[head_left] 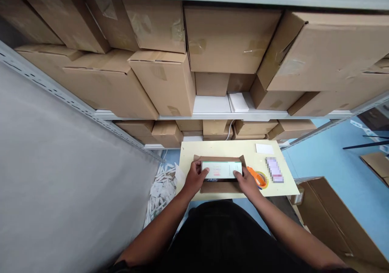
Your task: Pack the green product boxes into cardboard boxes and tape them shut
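Note:
Both my hands grip a pale green-and-white box point(223, 168) by its two ends, thumbs on top. My left hand point(196, 178) is closed on its left end, my right hand point(246, 180) on its right end. The box lies level at the mouth of an open brown cardboard carton point(220, 188), whose flaps stand out. A dark gap shows along the near side of the box; what lies in it is hidden. Just right of my right hand, an orange tape dispenser point(257, 176) with a roll of yellowish tape point(265, 180) rests on the cream table point(194, 149).
A blurred-out purple-grey item point(274, 169) and a white card point(264, 148) lie on the table's right side. Shelves ahead hold several cardboard boxes point(164, 82). White paper scraps point(161, 188) pile up on the floor at left. A large open carton point(337, 220) stands at right.

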A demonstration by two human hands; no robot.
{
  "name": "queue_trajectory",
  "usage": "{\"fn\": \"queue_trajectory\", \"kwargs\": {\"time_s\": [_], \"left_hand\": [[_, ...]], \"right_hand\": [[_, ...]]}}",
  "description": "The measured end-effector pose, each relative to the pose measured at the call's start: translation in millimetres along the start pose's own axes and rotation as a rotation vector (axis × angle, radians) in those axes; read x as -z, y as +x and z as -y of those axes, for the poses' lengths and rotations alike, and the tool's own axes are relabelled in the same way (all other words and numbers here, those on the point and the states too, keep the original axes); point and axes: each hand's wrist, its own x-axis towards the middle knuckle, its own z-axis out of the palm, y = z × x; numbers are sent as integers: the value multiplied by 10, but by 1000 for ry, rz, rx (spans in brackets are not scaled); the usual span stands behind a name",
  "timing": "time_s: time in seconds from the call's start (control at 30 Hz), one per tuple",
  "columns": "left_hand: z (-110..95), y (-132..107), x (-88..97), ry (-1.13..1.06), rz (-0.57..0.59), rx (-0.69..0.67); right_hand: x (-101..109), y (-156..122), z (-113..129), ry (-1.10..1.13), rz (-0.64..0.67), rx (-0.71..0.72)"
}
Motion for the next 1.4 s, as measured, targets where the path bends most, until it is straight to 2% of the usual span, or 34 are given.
{"fn": "queue_trajectory", "kwargs": {"time_s": [0.13, 0.27, 0.43, 0.57, 0.87, 0.97, 1.1, 1.17, 1.27, 1.4], "left_hand": [[139, 87, 60, 336, -34, -84], [89, 125, 85, 497, 3, -94], [-56, -53, 58, 548, 50, -42], [-69, -202, 38, 576, 92, -4], [172, -105, 20, 443, 132, -68], [253, -64, 22, 518, 119, -94], [306, -7, 11, 637, 169, -53], [312, 10, -3, 670, 184, -51], [295, 17, -25, 736, 146, -80], [210, 65, -25, 911, 116, -128]], "right_hand": [[-114, 73, -150, -237, 80, -2], [-157, 190, -171, -369, 109, -35], [45, 138, -165, -427, 90, 28], [152, 21, -233, -477, 50, 103], [-13, 55, -595, -357, 25, 279], [-33, 119, -607, -415, 89, 241], [25, 254, -467, -481, 246, 139], [43, 304, -396, -502, 277, 127], [23, 315, -396, -530, 239, 165], [-23, 270, -612, -545, 45, 162]]}}
